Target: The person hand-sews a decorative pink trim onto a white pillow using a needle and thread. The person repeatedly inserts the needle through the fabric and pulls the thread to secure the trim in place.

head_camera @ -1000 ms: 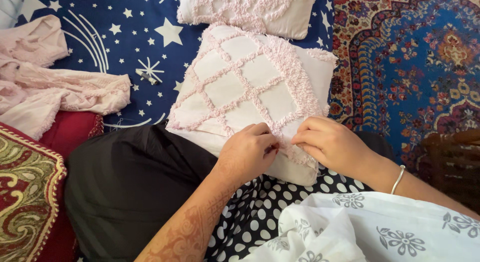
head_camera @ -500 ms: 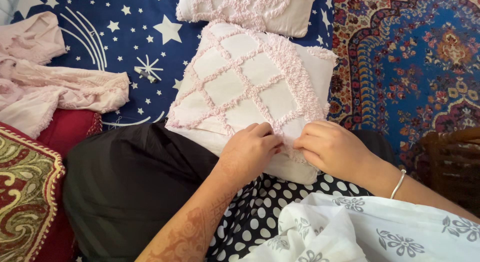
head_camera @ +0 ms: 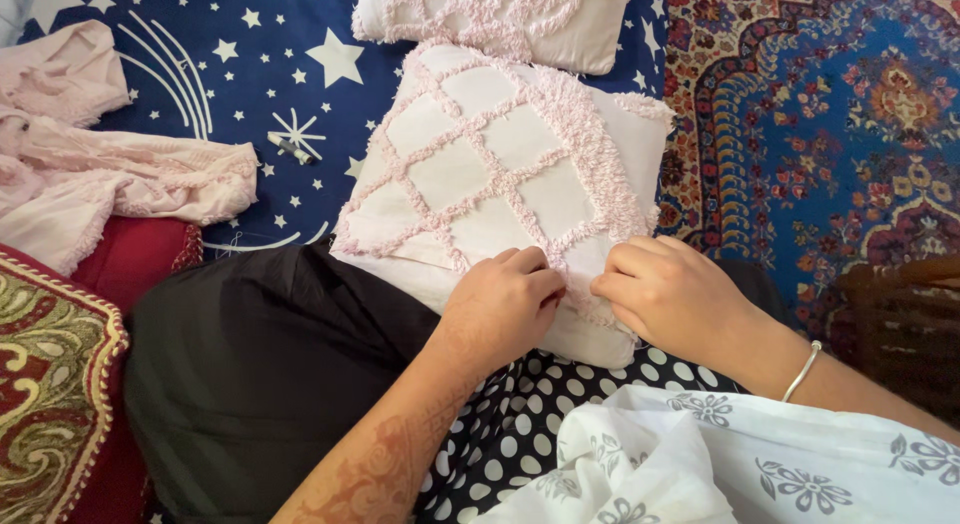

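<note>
A white cushion (head_camera: pixel 500 174) with a raised pink tufted lattice lies across my lap and the blue star-patterned sheet (head_camera: pixel 250 64). My left hand (head_camera: pixel 500 309) and my right hand (head_camera: pixel 675 299) meet at the cushion's near edge, fingers curled and pinching the cover's fabric close together. A thin bangle circles my right wrist. Henna patterns run along my left forearm. Whether a needle or thread sits between the fingers is hidden.
A second pink-tufted cushion (head_camera: pixel 500 19) lies beyond the first. Crumpled pink cloth (head_camera: pixel 100 174) sits at left, above a red and gold embroidered cushion (head_camera: pixel 50 384). A small white object (head_camera: pixel 288 147) rests on the sheet. A patterned rug (head_camera: pixel 820 134) covers the right.
Both hands stay pinched on the cushion's near edge with only slight finger shifts. The view has drifted slightly.
</note>
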